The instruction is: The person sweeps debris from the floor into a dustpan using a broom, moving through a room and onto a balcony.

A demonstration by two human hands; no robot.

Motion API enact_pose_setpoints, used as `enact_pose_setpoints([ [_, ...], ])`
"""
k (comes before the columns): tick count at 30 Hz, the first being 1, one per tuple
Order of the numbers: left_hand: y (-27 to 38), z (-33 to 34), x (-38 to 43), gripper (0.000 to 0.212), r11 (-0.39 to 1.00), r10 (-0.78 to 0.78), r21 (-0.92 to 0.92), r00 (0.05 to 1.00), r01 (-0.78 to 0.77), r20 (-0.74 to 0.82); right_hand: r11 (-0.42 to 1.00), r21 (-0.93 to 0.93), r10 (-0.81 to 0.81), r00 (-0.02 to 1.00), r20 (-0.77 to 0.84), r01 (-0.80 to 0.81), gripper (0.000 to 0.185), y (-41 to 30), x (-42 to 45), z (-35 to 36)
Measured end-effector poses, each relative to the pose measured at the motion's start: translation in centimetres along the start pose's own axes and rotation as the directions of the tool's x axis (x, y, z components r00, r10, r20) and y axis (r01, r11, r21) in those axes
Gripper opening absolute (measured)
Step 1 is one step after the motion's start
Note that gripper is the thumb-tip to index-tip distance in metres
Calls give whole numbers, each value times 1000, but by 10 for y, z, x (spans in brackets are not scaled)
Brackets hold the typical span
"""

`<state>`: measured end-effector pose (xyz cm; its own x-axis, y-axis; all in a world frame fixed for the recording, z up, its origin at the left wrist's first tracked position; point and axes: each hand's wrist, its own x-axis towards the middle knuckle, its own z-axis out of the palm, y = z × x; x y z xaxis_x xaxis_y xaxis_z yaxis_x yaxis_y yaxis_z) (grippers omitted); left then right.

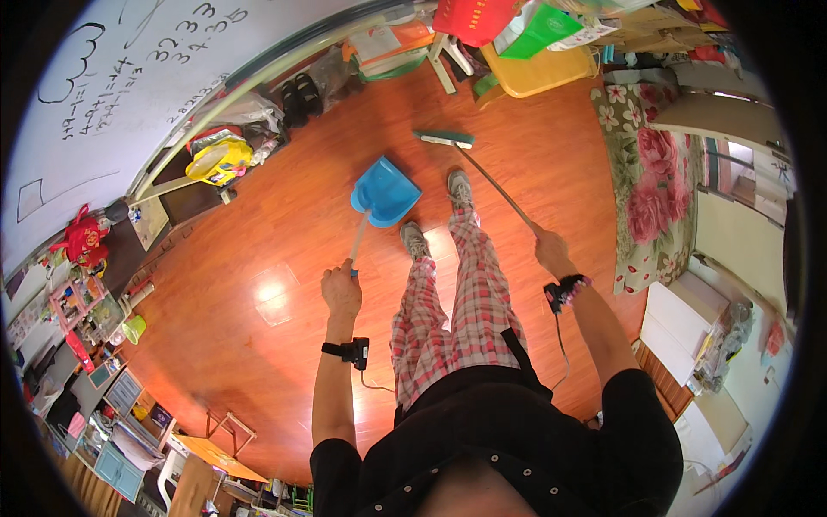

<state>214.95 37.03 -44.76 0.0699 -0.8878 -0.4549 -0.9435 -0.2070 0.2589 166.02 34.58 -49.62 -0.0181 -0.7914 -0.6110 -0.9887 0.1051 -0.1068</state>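
My left hand [342,290] grips the handle of a blue plastic dustpan [387,192]. The pan lies at floor level ahead of my feet, its wide edge facing away to the upper right. In my right hand [554,252] is the thin pole of a broom [494,176]. The broom's head, with green bristles [446,136], rests on the floor beyond my right shoe [459,187]. A short gap separates the bristles from the dustpan. My left shoe [414,240] stands just behind the pan. I cannot make out any debris in the dustpan.
Reddish wood flooring [245,336] surrounds me. A whiteboard [129,84] with writing stands at upper left, black sandals [302,97] and a yellow bag [221,161] below it. A yellow stool [539,68] is ahead. Floral fabric [652,187] hangs at right; an orange folding table [219,454] is behind left.
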Motion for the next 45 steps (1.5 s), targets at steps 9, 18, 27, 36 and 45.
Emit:
enact_pose_setpoints([
  [9,14,9,10,28,996,58,68,996,-62,69,907,377,249,961,-119,-188,37,61,-62,18],
  [18,49,20,33,25,985,109,122,988,-122,107,281,913,452,880,145,-295,13,-55,-15,114],
  [27,46,33,34,25,989,56,130,988,-75,143,-125,832,372,752,545,-541,30,-103,-56,2],
  [36,43,36,35,26,981,52,175,986,-80,156,933,341,178,971,-156,-117,36,-2,3,13],
  [45,41,54,39,20,975,23,213,987,-58,161,869,486,107,994,-2,-93,35,-92,-37,58],
])
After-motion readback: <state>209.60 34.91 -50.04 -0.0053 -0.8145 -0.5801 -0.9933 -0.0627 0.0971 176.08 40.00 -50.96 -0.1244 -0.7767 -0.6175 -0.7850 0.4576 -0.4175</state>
